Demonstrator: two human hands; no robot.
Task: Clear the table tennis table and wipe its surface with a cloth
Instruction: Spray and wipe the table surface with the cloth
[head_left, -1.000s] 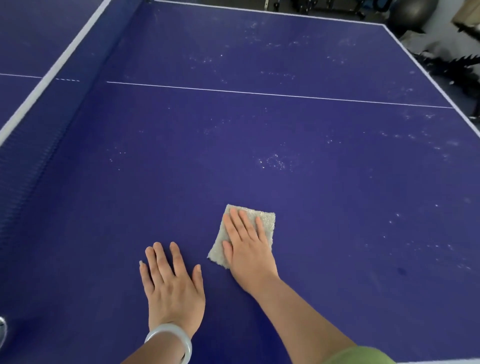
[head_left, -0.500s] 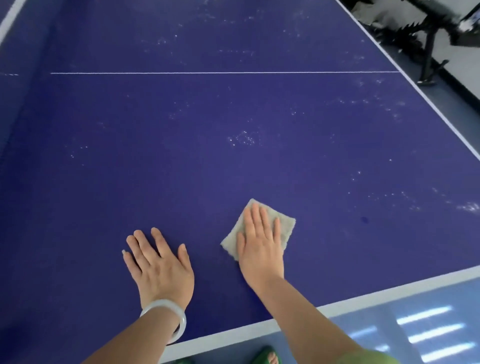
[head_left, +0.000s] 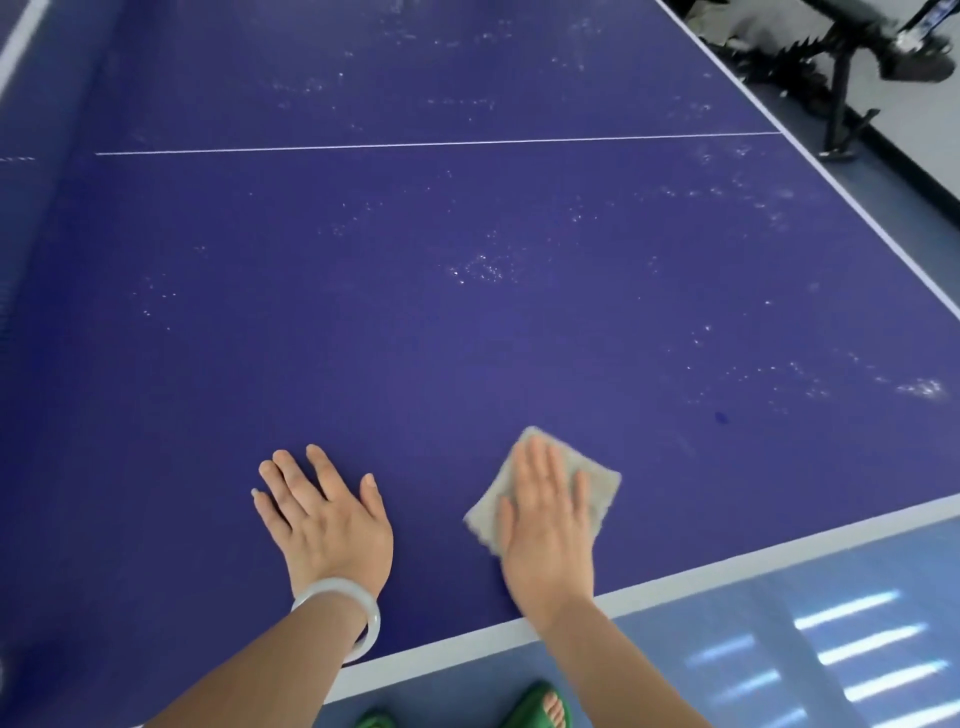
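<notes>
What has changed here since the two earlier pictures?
The right hand slid the cloth to the right across the table, away from the left hand and closer to the small dark spot. Nothing was taken hold of or let go. The right hand still presses flat on the cloth, and the left hand still rests flat on the table.

The person is wearing a smooth, pale, glossy bangle (head_left: 335, 587) around the left wrist. Both forearms are showing bare. Green open-toed sandals (head_left: 525, 705) are covering the feet, toes peeking from the right one.
</notes>
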